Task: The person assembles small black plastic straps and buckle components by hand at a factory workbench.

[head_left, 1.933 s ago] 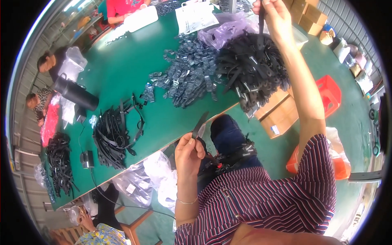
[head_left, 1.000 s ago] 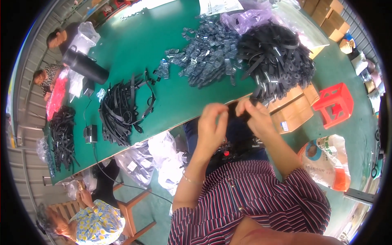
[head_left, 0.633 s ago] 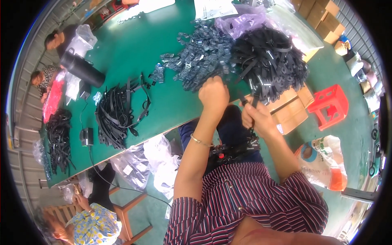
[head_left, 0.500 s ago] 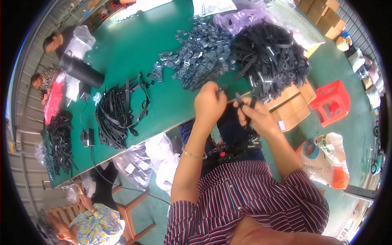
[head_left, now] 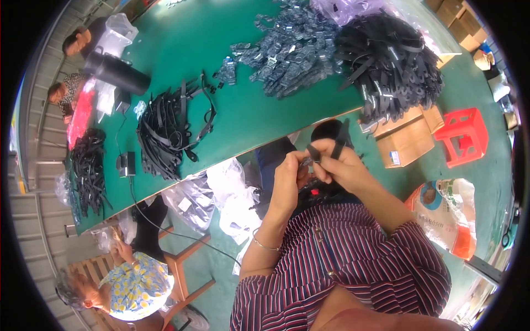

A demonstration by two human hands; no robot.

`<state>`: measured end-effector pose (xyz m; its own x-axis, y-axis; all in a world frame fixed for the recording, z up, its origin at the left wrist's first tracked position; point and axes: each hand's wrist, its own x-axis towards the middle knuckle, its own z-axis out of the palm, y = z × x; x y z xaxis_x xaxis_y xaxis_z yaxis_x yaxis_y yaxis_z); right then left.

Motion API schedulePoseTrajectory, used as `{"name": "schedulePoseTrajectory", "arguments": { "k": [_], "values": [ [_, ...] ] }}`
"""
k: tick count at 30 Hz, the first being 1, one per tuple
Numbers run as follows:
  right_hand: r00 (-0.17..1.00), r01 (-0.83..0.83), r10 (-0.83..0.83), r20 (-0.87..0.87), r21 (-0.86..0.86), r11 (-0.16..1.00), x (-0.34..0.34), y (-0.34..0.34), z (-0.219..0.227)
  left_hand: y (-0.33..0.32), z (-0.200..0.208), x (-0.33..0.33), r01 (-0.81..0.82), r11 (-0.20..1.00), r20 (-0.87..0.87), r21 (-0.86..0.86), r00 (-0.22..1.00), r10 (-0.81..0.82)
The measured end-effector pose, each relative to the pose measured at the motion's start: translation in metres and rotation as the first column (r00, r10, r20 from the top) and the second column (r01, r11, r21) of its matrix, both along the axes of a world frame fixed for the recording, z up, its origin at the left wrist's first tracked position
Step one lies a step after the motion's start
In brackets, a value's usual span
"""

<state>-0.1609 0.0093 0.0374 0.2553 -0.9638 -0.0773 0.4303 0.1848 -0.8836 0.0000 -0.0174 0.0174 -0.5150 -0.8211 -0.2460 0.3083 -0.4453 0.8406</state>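
A black strap sits pinched between both hands, just off the green table's near edge. The right hand grips it tight. The left hand curls closed against its end. A big pile of black straps lies on the table beside grey clips.

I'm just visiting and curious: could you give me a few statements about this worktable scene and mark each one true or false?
1. Both hands, left hand and right hand, meet on a black strap below the table edge. True.
2. The green table is bare. False: piles of black straps and clear-wrapped small parts lie on it.
3. A red stool stands on the floor to the right. True.
4. The person wears a plain white shirt. False: the striped shirt is dark red.
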Motion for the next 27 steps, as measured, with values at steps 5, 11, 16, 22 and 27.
{"name": "schedulePoseTrajectory", "arguments": {
  "k": [5,11,16,22,27],
  "values": [
    [1.0,-0.022,0.019,0.024,0.099,0.995,0.001,0.005,0.002,0.009,0.008,0.0,-0.126,0.982,-0.222,0.14,0.963,0.155],
    [0.992,-0.123,0.119,0.044,0.1,0.987,0.002,0.004,-0.004,0.01,0.011,0.005,-0.149,0.98,-0.384,0.134,0.903,0.19],
    [0.986,-0.166,0.165,0.019,0.119,0.979,0.005,0.0,-0.001,0.011,0.006,0.007,-0.14,0.984,-0.45,0.111,0.876,0.175],
    [0.989,-0.15,0.147,0.035,0.127,0.981,0.014,-0.001,-0.001,0.015,0.004,0.006,-0.163,0.983,-0.385,0.09,0.904,0.185],
    [0.982,-0.189,0.188,0.02,0.114,0.975,0.013,-0.005,-0.006,0.012,0.0,0.021,-0.174,0.984,-0.209,-0.049,0.965,0.16]
  ]
}}
